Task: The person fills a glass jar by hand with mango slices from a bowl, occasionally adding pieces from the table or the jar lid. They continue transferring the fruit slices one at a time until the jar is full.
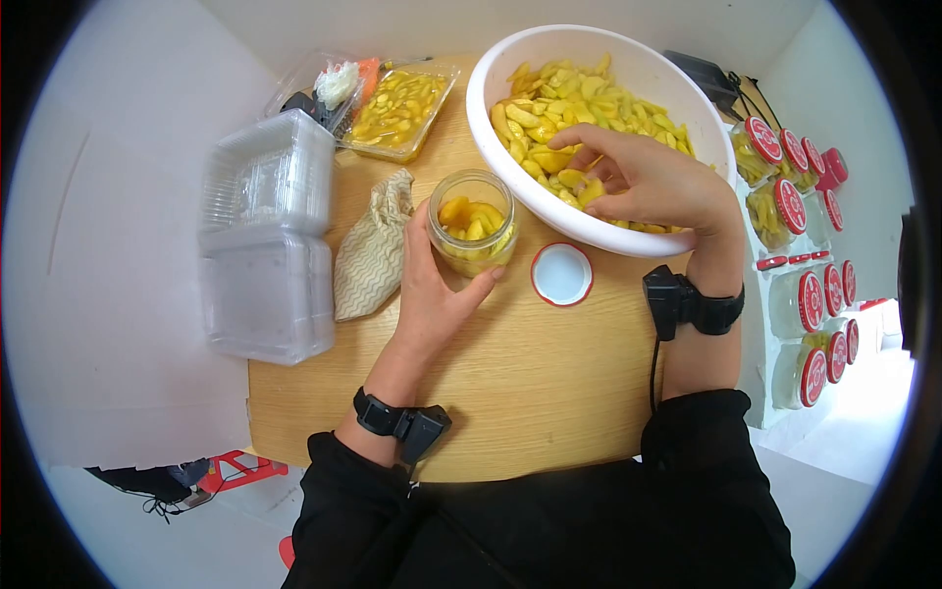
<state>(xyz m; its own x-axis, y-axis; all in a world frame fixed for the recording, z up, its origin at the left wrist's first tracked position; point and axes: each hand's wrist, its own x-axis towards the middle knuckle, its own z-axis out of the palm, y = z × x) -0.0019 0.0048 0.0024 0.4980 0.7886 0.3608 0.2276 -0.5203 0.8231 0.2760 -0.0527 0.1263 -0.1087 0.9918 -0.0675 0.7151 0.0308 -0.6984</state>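
My left hand (439, 299) is wrapped around an open glass jar (474, 260) that stands on the table, partly filled with yellow fruit slices (477, 224). My right hand (643, 177) reaches into a large white bowl (599, 234) heaped with yellow fruit slices (613, 98). Its fingers curl around slices there, with one showing at the thumb tip; the palm hides the rest. Between the jar and my right forearm lies a jar lid (562, 274), white inside with a red rim.
A patterned cloth pouch (375, 250) lies left of the jar. Clear plastic containers (267, 294) are stacked at the left edge. Behind them sits a tray of yellow slices in liquid (397, 110). Several red-lidded jars (775, 211) line a white rack (760, 339) on the right.
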